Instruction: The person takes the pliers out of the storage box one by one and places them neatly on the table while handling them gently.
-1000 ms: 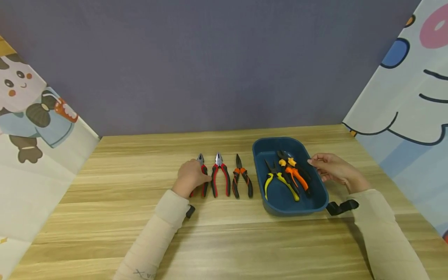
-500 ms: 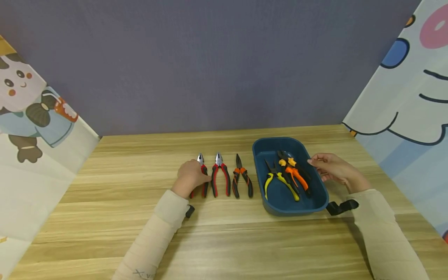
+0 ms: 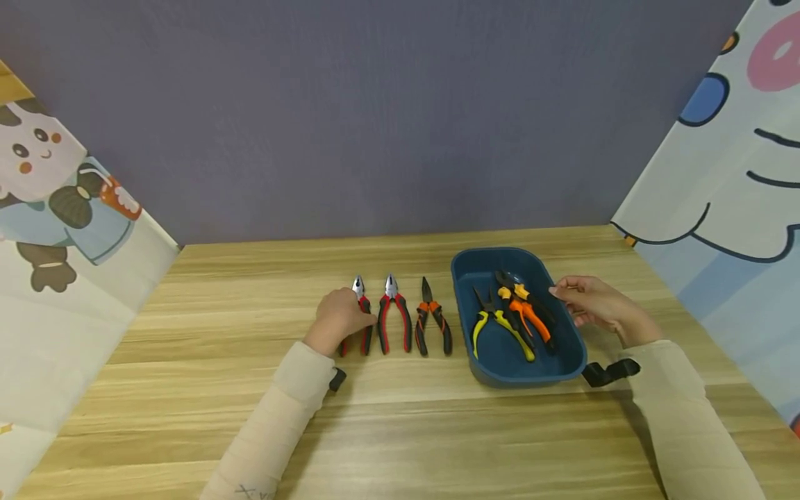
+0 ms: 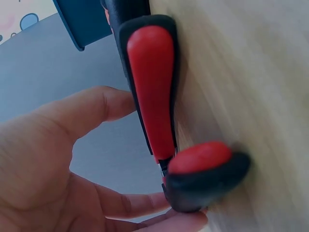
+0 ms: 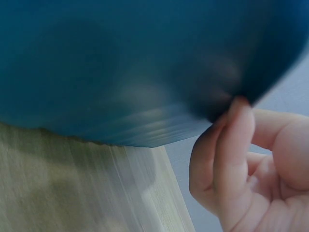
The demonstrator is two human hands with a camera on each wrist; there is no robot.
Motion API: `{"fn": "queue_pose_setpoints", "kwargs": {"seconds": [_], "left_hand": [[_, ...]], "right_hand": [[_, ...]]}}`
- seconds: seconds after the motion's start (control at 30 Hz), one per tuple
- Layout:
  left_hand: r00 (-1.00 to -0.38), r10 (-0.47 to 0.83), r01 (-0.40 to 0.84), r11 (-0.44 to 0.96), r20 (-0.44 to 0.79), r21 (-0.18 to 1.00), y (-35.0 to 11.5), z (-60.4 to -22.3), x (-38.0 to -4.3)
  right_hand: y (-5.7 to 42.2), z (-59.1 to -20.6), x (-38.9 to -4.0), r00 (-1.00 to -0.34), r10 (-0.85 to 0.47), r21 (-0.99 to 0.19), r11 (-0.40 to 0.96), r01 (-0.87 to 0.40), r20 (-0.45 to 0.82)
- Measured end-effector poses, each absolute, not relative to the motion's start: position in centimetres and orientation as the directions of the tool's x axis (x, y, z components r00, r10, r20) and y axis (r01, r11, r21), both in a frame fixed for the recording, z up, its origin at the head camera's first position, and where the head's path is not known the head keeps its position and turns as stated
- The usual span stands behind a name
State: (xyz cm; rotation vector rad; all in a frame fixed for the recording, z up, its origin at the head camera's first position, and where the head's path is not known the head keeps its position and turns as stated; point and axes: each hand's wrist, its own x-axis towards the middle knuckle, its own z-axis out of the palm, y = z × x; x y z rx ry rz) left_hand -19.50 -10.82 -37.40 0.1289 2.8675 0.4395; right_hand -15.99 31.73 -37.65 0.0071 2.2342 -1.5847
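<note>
At the left end of a row of pliers, my left hand point(image 3: 339, 316) holds combination pliers with red and black handles point(image 4: 152, 82). Its thumb lies against one handle and its fingers against the other; the pliers rest on the table. Just right of it lie a second red-and-black pair of combination pliers point(image 3: 392, 305) and orange-and-black long-nose pliers point(image 3: 426, 305). My right hand point(image 3: 594, 305) pinches the right rim of the blue plastic bin point(image 3: 459, 305). Inside the bin are yellow-and-black pliers point(image 3: 500, 319), orange pliers point(image 3: 530, 316) and a tool with yellow-and-black handles point(image 3: 521, 292), partly overlapping.
All of this is on a wood-grain table point(image 3: 400, 430). A grey-purple panel point(image 3: 400, 125) rises along the far edge. Cartoon-printed walls stand at the left point(image 3: 62, 278) and right point(image 3: 737, 208).
Both hands stay in nearly the same places, and the pliers and bin have not visibly moved. The head view has tilted very slightly.
</note>
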Motion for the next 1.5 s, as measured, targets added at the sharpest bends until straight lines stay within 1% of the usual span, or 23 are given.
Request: {"fn": "queue_pose_setpoints", "kwargs": {"seconds": [0.23,0.43,0.63,0.8,1.0,1.2,1.37,1.5], "left_hand": [[-0.964,0.134,0.055,0.946,-0.229,0.319,-11.1,-37.0,-19.6],[-0.970,0.134,0.065,0.946,-0.202,0.317,-11.3,-36.5,-19.5],[-0.976,0.110,0.053,0.957,-0.186,0.285,-11.0,-36.3,-19.5],[-0.976,0.122,0.070,0.960,-0.179,0.272,-10.6,-36.1,-19.3],[-0.978,0.165,0.122,0.950,-0.130,0.288,-9.8,-35.3,-18.9],[-0.966,0.242,0.198,0.916,-0.087,0.349,-7.8,-34.4,-18.8],[-0.949,0.302,0.252,0.896,-0.086,0.367,-6.4,-33.6,-18.6],[-0.946,0.307,0.255,0.903,-0.103,0.346,-5.2,-33.0,-18.4]], "right_hand": [[31.8,-37.5,-15.8,-0.920,-0.232,-0.909,0.353,0.223,-0.316],[31.9,-37.8,-15.9,-0.919,-0.233,-0.909,0.350,0.226,-0.318],[31.8,-37.7,-15.9,-0.921,-0.236,-0.908,0.359,0.215,-0.311],[31.7,-37.9,-15.9,-0.918,-0.225,-0.902,0.366,0.231,-0.327],[31.8,-37.9,-15.8,-0.919,-0.228,-0.902,0.368,0.224,-0.321],[32.0,-37.9,-15.6,-0.921,-0.227,-0.905,0.365,0.221,-0.316],[31.8,-37.9,-15.6,-0.919,-0.234,-0.903,0.369,0.219,-0.318],[31.8,-37.9,-15.7,-0.920,-0.228,-0.903,0.366,0.223,-0.320]]}}
